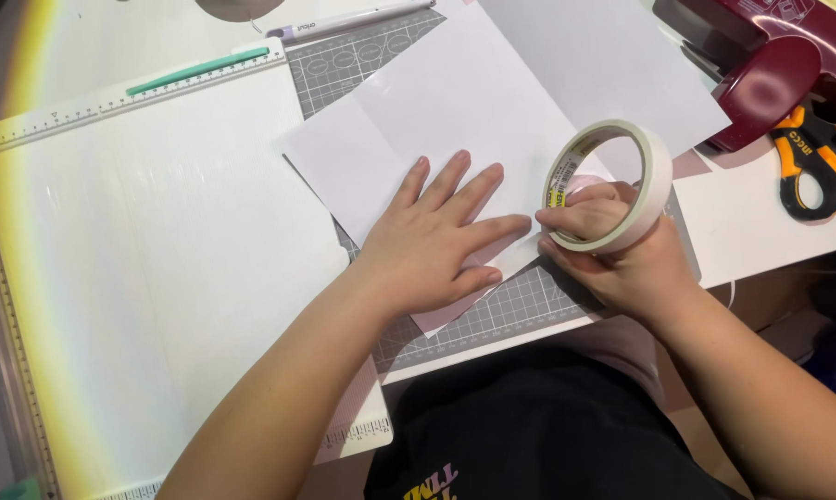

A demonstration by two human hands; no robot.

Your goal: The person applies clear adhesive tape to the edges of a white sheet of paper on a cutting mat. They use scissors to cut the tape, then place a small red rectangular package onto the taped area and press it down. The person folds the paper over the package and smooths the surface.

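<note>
My left hand lies flat, fingers spread, on a white paper sheet that rests on a grey grid cutting mat. My right hand grips a roll of white masking tape, held upright with my fingers through its core, just right of my left fingertips at the paper's edge. A second white sheet lies under and behind the first.
A large white scoring board with ruler edges and a teal tool fills the left. A white pen lies at the top. A dark red tape dispenser and orange-black scissors sit at the right.
</note>
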